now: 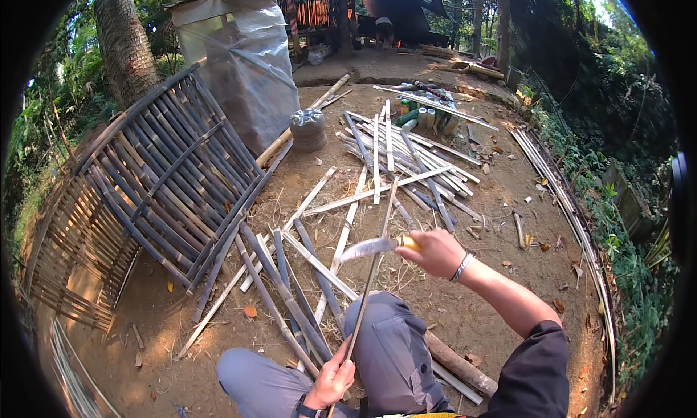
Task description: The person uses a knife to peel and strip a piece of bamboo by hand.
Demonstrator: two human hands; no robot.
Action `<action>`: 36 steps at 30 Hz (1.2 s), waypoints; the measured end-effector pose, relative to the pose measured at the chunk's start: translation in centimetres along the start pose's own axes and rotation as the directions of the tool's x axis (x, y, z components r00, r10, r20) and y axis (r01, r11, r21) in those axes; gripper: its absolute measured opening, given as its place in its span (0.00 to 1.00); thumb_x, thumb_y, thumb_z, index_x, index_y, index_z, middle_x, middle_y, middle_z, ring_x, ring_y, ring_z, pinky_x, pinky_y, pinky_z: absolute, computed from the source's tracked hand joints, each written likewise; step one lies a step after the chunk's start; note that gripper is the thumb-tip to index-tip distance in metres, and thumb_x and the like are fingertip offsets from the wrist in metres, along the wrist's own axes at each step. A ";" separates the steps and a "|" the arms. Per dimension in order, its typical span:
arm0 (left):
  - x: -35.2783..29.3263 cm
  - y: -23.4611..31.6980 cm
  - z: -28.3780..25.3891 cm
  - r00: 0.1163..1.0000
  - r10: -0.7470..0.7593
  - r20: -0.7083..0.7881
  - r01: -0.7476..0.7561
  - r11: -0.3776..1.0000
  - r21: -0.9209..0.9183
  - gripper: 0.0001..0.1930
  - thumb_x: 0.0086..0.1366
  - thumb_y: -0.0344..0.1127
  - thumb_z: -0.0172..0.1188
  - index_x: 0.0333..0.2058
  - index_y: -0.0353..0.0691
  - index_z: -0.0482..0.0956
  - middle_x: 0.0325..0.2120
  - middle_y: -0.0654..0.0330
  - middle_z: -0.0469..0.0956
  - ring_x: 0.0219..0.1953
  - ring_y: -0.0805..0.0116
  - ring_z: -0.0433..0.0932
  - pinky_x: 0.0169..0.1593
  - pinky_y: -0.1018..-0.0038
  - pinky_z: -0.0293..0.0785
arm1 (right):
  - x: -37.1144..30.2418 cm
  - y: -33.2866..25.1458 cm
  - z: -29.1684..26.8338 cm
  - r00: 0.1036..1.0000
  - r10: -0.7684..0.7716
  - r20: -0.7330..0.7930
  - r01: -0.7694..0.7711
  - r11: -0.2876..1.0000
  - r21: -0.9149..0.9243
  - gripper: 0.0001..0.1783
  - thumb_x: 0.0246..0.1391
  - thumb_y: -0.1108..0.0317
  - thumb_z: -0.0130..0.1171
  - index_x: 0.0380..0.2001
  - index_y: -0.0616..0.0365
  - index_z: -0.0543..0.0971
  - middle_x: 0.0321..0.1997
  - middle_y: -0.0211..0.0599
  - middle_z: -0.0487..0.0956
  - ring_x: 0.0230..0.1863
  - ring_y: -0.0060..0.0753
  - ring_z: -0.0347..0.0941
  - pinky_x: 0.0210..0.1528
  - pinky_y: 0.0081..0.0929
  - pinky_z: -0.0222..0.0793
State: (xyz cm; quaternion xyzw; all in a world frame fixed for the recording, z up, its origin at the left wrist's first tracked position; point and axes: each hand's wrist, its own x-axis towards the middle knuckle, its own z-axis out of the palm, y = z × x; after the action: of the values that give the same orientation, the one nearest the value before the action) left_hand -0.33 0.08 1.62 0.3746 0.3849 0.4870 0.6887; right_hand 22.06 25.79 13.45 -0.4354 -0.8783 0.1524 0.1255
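My right hand (pixel 438 254) is closed around the yellowish handle of a knife (pixel 369 249), whose broad blade points left. The blade crosses a long thin bamboo strip (pixel 379 260) about midway along its length. Low between my knees, my left hand (pixel 333 379) grips the lower part of that strip, which slants up and away past my right knee. Whether the blade's edge bites into the strip I cannot tell. Dark bamboo poles (pixel 290 302) and pale split strips (pixel 347 225) lie on the ground just beyond my legs.
A dark bamboo slatted frame (pixel 167 175) leans at the left beside a woven bamboo panel (pixel 80 251). Ahead lies a heap of split bamboo (pixel 406 156), near a filled plastic bag (pixel 308 130). Long strips (pixel 573 214) line the right edge. A person (pixel 384 30) bends over far back.
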 end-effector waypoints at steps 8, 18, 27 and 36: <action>-0.3 0.2 -0.3 1.000 -0.014 0.014 0.014 1.000 0.004 0.30 0.75 0.40 0.42 0.70 0.49 0.43 0.15 0.72 0.53 0.15 0.82 0.51 0.18 0.83 0.53 | -0.3 -0.1 2.1 0.998 -0.067 0.010 0.067 0.998 0.014 0.29 0.59 0.41 0.53 0.24 0.60 0.76 0.16 0.47 0.75 0.21 0.48 0.76 0.27 0.43 0.72; -0.3 0.1 -1.4 0.984 -0.101 0.148 0.127 0.976 -0.175 0.31 0.74 0.52 0.40 0.70 0.57 0.41 0.13 0.70 0.54 0.10 0.81 0.54 0.14 0.84 0.55 | -0.9 0.2 3.5 0.998 -0.053 0.028 0.051 0.996 0.072 0.30 0.59 0.40 0.51 0.23 0.60 0.74 0.16 0.49 0.75 0.20 0.52 0.76 0.27 0.45 0.72; 0.3 -0.7 -1.6 0.971 -0.088 0.224 0.148 0.953 -0.266 0.32 0.74 0.55 0.36 0.70 0.52 0.41 0.14 0.69 0.54 0.11 0.81 0.54 0.14 0.85 0.54 | 0.9 1.6 0.6 0.994 0.078 -0.078 -0.066 0.987 0.150 0.31 0.60 0.40 0.50 0.23 0.61 0.76 0.17 0.51 0.76 0.22 0.52 0.77 0.28 0.45 0.73; 0.4 0.1 -0.9 0.971 -0.116 0.210 0.159 0.966 -0.204 0.31 0.74 0.54 0.36 0.70 0.53 0.42 0.14 0.70 0.54 0.11 0.82 0.54 0.14 0.85 0.53 | 2.6 2.6 -1.5 0.972 0.121 -0.204 -0.101 0.989 0.105 0.32 0.60 0.40 0.51 0.25 0.64 0.77 0.18 0.52 0.77 0.23 0.50 0.77 0.29 0.44 0.72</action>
State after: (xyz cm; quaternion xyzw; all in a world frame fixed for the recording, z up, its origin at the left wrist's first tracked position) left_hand -1.08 0.64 1.26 0.3150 0.2839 0.4379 0.7927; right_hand 22.94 29.62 14.04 -0.4912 -0.8262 0.1537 0.2289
